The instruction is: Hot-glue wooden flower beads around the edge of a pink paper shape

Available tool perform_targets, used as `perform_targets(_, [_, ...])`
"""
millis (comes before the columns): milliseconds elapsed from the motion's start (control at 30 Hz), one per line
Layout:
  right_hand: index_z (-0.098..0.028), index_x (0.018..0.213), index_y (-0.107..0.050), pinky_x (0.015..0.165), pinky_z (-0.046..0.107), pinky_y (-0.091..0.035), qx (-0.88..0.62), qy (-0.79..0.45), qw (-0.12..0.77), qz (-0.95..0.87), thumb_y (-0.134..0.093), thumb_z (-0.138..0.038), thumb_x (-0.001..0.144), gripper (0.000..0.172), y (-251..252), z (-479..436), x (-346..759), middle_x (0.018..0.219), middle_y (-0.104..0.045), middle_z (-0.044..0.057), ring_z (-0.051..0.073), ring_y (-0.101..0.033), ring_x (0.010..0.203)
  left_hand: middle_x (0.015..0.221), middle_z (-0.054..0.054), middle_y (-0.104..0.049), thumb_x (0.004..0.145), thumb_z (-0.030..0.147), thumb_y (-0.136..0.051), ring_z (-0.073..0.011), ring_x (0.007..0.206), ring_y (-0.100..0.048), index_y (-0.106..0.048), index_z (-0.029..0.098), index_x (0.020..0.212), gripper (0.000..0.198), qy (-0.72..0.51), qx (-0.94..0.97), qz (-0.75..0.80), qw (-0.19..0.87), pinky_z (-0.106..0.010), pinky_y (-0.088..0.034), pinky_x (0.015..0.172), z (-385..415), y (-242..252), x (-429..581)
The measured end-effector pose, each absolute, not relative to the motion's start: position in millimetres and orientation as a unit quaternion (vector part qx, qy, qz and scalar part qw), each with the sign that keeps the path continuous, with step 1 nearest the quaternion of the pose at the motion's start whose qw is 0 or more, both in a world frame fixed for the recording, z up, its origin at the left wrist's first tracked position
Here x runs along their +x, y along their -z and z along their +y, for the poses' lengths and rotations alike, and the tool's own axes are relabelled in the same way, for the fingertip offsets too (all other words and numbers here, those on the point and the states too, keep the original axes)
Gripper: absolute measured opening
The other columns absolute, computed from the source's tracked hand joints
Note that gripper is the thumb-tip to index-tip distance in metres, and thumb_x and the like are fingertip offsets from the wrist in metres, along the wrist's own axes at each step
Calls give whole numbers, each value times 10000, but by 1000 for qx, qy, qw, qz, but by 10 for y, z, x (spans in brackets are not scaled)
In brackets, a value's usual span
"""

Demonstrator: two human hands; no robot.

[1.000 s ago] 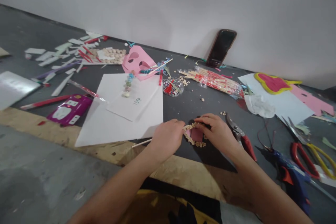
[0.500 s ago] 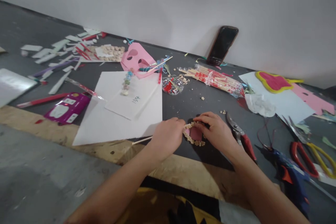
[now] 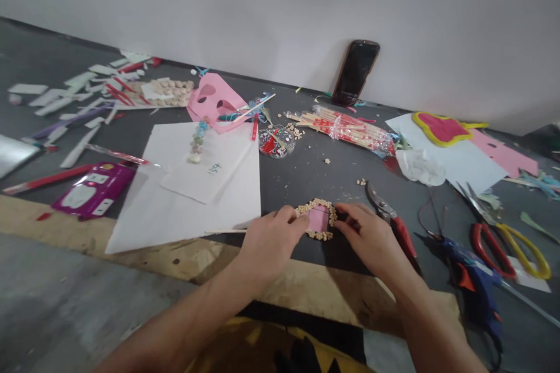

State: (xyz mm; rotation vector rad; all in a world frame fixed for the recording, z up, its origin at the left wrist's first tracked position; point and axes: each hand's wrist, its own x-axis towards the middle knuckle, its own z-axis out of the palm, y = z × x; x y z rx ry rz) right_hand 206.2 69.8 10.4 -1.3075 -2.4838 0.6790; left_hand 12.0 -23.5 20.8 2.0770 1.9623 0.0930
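A small pink piece (image 3: 318,218) edged with pale wooden bits lies near the front edge of the dark table, between my hands. My left hand (image 3: 273,239) grips its left side, thumb on top and fingers curled. At its right edge, my right hand (image 3: 363,233) pinches the border of bits with thumb and fingertips. A thin pale stick (image 3: 225,231) lies just left of my left hand. Pruning shears (image 3: 394,218) with red handles rest beyond my right hand.
White sheets (image 3: 227,204) and a purple case (image 3: 94,191) lie left. Wrapped sticks (image 3: 343,128) and a leaning phone (image 3: 356,73) are at the back. Scissors (image 3: 490,233) and a blue glue gun (image 3: 475,280) lie right.
My right hand has shifted from the top of the pink piece to its right edge, showing more of the border. The whole view has moved slightly.
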Motion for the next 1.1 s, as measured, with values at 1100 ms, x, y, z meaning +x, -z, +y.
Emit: perform_targets(1100, [-245, 959, -677, 665, 293, -505, -468, -278, 118, -831, -533, -246, 827, 196, -228, 619, 1960, 853, -727, 13, 175, -672, 735, 1073, -28, -621, 918, 159, -445, -192, 796, -646, -600, 288, 1143, 303, -18, 710, 690, 136, -282, -460, 585, -244, -241, 119])
